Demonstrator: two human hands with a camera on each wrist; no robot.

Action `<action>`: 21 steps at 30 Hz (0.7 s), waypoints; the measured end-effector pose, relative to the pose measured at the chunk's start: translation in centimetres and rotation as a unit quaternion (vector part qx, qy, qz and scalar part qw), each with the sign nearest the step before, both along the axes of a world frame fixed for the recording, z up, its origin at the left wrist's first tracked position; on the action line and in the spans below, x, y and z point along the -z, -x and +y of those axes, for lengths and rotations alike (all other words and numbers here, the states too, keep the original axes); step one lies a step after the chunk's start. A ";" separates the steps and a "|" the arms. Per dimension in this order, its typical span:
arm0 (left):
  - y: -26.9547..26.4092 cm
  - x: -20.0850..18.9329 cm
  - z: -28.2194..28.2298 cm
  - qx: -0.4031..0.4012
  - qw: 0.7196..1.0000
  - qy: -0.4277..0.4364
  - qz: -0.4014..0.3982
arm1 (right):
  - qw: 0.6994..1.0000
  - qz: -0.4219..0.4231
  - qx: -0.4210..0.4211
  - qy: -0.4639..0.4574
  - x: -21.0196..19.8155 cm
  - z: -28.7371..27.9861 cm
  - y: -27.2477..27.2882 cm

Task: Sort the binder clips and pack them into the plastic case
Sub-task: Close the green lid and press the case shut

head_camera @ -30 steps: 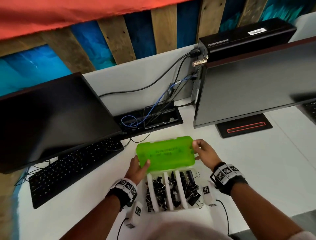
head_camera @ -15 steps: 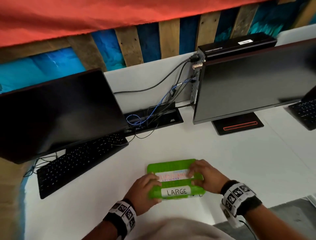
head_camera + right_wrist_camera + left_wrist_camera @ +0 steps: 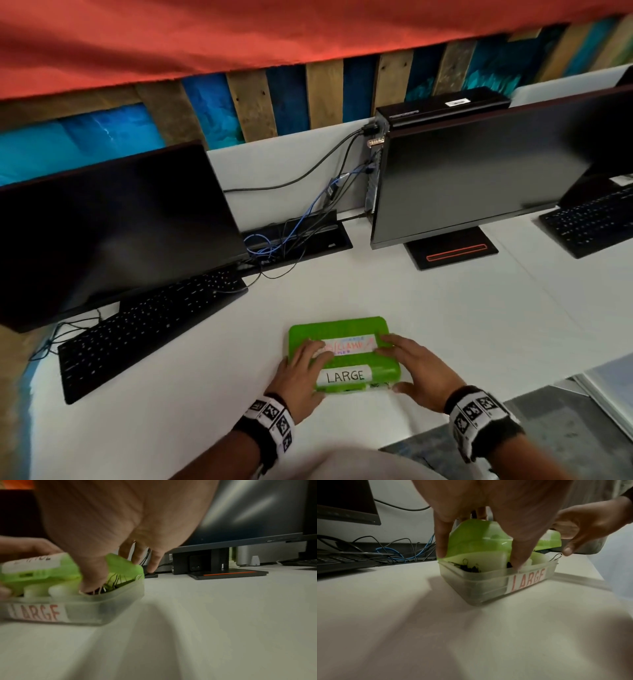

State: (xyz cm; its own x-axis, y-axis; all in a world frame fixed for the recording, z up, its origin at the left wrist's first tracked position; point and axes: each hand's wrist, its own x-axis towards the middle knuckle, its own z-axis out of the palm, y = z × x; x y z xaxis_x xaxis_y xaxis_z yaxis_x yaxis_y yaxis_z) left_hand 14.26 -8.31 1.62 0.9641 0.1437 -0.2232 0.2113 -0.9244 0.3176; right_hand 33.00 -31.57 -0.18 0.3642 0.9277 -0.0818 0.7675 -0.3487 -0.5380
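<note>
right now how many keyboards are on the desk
2. One black keyboard lies at the left, in front of the left monitor. The other keyboard lies at the far right edge, partly cut off by the frame. More could lie out of view.

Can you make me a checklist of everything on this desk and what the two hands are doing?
Surface: white desk, case sitting on it.
Job's things: plastic case; green lid lowered, a gap shows at the front; binder clips inside.
Clutter: nothing seen.
Hands: left hand and right hand rest on the lid, thumbs at the front edge.
Cables: blue and black wires behind.
Surroundings: monitors, keyboard.
</note>
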 end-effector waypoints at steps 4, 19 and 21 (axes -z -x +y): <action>0.0 0.1 0.1 -0.001 1.000 0.021 0.004 | 0.995 -0.096 -0.010 -0.014 -0.6 0.9 0.2; -1.3 -1.4 -1.3 -0.025 0.998 -0.043 0.050 | 0.986 -0.158 -0.030 -0.040 -0.4 1.1 1.5; -1.3 -1.3 -1.3 -0.025 0.998 -0.042 0.051 | 0.987 -0.154 -0.031 -0.034 -0.6 1.3 1.2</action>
